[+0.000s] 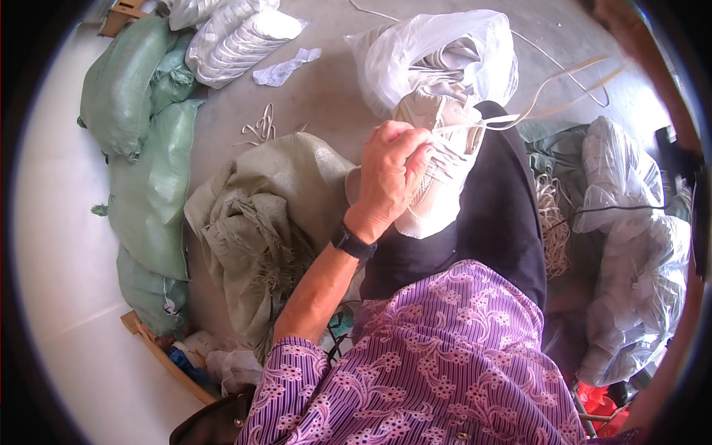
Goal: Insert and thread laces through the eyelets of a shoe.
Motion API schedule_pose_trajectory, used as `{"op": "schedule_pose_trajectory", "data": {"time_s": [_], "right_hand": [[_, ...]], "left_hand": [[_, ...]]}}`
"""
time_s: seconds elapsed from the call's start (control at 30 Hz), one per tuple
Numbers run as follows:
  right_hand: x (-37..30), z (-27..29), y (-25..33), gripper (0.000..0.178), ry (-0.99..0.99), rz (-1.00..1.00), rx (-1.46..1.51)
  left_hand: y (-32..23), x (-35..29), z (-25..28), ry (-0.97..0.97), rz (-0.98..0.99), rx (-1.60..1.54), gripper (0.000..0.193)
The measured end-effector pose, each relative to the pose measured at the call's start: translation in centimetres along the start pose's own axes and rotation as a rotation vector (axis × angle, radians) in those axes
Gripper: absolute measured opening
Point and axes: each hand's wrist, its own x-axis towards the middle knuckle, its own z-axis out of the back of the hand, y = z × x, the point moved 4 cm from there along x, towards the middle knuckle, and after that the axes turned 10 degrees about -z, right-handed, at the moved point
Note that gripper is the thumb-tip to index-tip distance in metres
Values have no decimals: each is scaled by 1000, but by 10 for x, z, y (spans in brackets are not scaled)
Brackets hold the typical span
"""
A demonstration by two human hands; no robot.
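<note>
A white lace-up sneaker point(437, 185) rests on my dark-trousered leg, its toe toward me. My left hand point(397, 167) is closed at the eyelets, thumb and forefinger pinched on the shoelace point(449, 128). Long pale lace ends point(552, 83) stretch from the shoe's top toward the upper right. Out there, at the picture's rim, my right hand point(630, 30) is raised, dark and smeared; its fingers and any grip on the lace cannot be made out.
Beyond the sneaker stands an open clear plastic bag point(378, 63) of stacked pale shoe parts. Green woven sacks point(152, 178) line the left wall; a beige sack point(256, 222) slumps beside my leg. At right lie a bundle of laces point(552, 230) and plastic-wrapped packs point(634, 274).
</note>
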Motion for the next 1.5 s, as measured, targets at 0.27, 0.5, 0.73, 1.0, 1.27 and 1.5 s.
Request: {"op": "schedule_pose_trajectory", "data": {"time_s": [0.27,0.5,0.73,1.0,1.27,1.5], "right_hand": [[-101,-191,57,22,381,495,338],[-114,-218,58,18,318,565,337],[-111,-205,63,16,657,373,363],[-117,-209,57,17,212,505,329],[-125,-211,58,25,218,448,565],[-120,-200,48,26,565,337,442]], "left_hand": [[17,14,-7,161,126,-220,15],[19,9,-4,131,179,-198,14],[24,2,-9,133,186,-198,13],[23,2,-9,90,183,-203,15],[25,0,-10,70,200,-218,15],[26,-3,-11,69,191,-225,14]]}}
